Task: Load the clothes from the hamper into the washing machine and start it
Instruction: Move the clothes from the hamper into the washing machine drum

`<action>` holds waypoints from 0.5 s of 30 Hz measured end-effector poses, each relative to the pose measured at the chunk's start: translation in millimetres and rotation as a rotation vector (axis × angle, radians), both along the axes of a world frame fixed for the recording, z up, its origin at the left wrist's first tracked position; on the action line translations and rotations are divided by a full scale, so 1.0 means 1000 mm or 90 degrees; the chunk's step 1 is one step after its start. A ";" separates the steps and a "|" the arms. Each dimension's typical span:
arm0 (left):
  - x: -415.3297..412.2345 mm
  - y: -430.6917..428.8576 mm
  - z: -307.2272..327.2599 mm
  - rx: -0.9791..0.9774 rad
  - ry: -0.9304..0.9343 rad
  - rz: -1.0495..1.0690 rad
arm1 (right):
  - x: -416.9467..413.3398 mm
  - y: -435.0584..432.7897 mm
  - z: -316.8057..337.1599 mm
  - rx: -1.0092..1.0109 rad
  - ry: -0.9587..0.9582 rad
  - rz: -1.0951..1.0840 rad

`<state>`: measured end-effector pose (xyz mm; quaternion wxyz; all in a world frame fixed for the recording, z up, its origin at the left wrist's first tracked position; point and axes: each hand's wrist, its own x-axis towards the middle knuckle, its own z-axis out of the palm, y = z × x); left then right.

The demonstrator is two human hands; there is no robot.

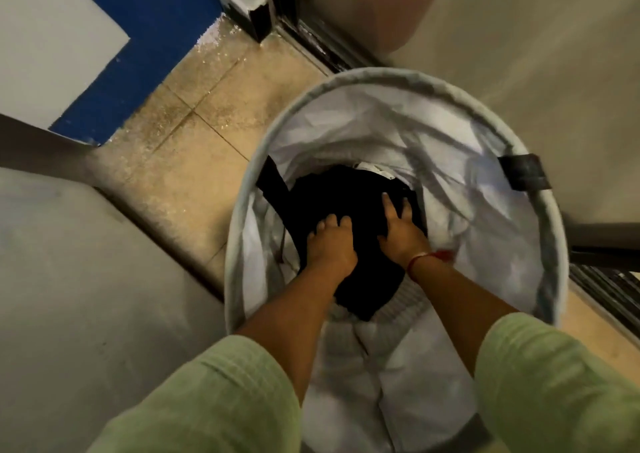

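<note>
A round white fabric hamper (pixel 540 210) with a pale grey rim stands on the floor below me. Deep inside lies a bundle of black clothes (pixel 339 193), with a bit of white cloth showing behind it. Both my arms reach down into the hamper. My left hand (pixel 330 244) is curled over the near left part of the black clothes. My right hand (pixel 398 224), a red thread at its wrist, presses on the clothes with fingers spread and partly sunk into the fabric. No washing machine can be made out for certain.
Beige floor tiles (pixel 194 134) lie to the left of the hamper. A grey surface (pixel 69 279) fills the left side, a blue and white wall (pixel 138 37) the top left. A dark door track (pixel 322 47) runs at the top, a black grille (pixel 609 290) at the right.
</note>
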<state>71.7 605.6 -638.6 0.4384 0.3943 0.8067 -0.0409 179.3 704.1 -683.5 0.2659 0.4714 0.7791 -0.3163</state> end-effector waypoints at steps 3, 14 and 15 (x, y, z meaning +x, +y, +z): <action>-0.001 -0.003 -0.028 0.010 -0.013 -0.070 | -0.008 0.016 -0.031 0.046 -0.028 0.082; 0.006 -0.011 0.031 -0.018 -0.431 0.768 | -0.003 -0.045 0.077 0.232 0.034 -0.083; 0.010 -0.014 0.049 -0.018 -0.450 0.800 | 0.000 -0.059 0.103 0.230 0.038 -0.102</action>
